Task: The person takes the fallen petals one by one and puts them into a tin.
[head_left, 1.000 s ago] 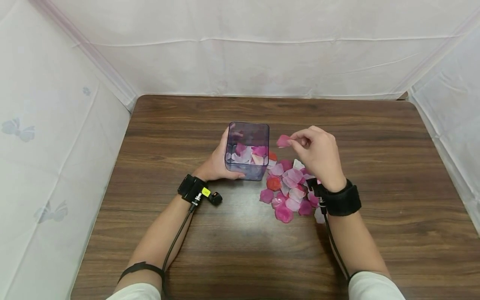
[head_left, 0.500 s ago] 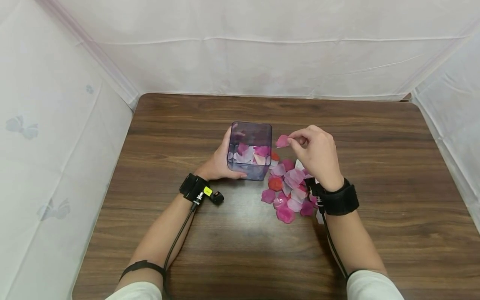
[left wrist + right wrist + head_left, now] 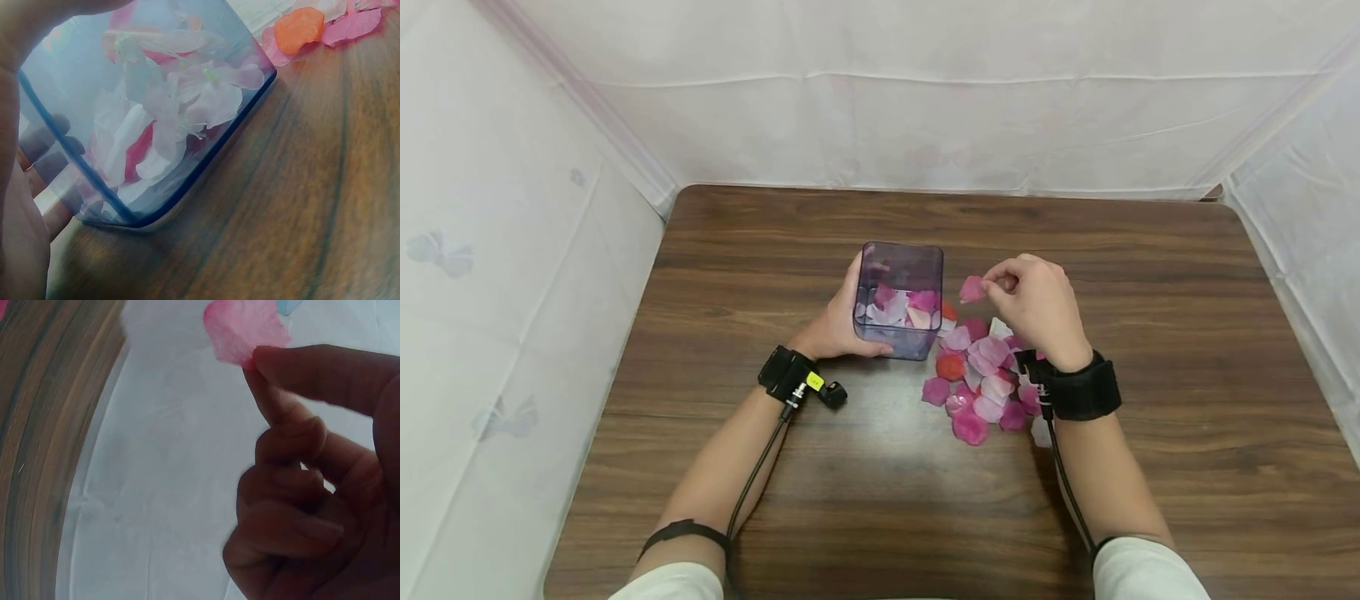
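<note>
My left hand (image 3: 837, 325) grips a clear purple-tinted plastic box (image 3: 898, 343) from its left side, thumb across the near face and fingers behind. White, pink and magenta petals (image 3: 206, 100) lie inside, seen through the wall in the left wrist view. To the right of the box, my right hand (image 3: 1037, 304) pinches one pink petal (image 3: 244, 328) between thumb and forefinger, the other fingers curled in. That petal is held up apart from the box, above the loose petals. A pile of petals (image 3: 988, 354) in pink, magenta, white and orange-red spreads on the table below the right hand.
The brown wood-grain table (image 3: 850, 500) reaches back to a white cloth curtain (image 3: 880, 133), with more cloth at both sides. Black straps with small cameras and cables sit on both wrists. An orange petal (image 3: 299, 30) lies close beside the box.
The right hand, still pinching the pink petal, has shifted slightly to the right, away from the box. The left hand keeps its hold on the box.
</note>
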### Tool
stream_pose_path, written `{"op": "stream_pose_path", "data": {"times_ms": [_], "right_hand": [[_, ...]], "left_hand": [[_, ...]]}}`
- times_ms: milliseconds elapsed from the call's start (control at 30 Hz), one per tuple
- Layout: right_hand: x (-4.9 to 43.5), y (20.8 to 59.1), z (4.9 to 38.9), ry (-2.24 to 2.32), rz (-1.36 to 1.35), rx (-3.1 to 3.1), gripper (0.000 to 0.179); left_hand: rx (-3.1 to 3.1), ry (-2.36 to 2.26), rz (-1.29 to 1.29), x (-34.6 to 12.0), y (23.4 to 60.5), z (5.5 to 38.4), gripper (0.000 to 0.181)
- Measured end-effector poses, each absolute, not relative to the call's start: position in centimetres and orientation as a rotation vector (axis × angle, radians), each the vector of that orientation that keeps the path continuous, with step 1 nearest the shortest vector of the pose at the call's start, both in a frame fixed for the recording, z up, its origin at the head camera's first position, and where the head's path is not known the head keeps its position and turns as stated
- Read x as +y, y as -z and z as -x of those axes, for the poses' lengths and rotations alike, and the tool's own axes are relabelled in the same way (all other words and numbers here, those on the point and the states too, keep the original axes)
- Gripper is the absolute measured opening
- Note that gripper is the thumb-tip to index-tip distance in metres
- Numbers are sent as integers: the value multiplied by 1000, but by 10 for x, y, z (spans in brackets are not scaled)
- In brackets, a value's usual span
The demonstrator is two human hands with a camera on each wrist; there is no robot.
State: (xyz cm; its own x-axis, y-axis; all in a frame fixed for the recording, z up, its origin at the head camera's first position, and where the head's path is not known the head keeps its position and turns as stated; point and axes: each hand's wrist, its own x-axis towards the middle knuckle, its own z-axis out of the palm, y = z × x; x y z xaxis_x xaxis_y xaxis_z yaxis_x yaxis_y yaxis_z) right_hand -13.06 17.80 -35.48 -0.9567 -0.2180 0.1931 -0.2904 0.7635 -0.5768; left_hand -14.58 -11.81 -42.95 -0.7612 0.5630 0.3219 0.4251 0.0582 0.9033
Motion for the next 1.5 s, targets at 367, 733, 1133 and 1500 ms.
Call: {"op": "stream_pose_path", "data": {"times_ms": [367, 733, 1133, 1500], "right_hand": [[178, 353, 130, -980, -432, -2926, 13], [185, 358, 138, -1086, -478, -2996, 15], [178, 354, 130, -1114, -408, -2834, 16], [158, 354, 123, -1176, -496, -2391, 15]], "left_hand": [[2180, -1811, -1028, -116, 431, 147, 135], [2193, -1804, -1016, -117, 429, 146, 135], [2194, -1797, -1015, -116, 428, 145, 134], [2200, -1790, -1012, -116, 428, 145, 134]]}}
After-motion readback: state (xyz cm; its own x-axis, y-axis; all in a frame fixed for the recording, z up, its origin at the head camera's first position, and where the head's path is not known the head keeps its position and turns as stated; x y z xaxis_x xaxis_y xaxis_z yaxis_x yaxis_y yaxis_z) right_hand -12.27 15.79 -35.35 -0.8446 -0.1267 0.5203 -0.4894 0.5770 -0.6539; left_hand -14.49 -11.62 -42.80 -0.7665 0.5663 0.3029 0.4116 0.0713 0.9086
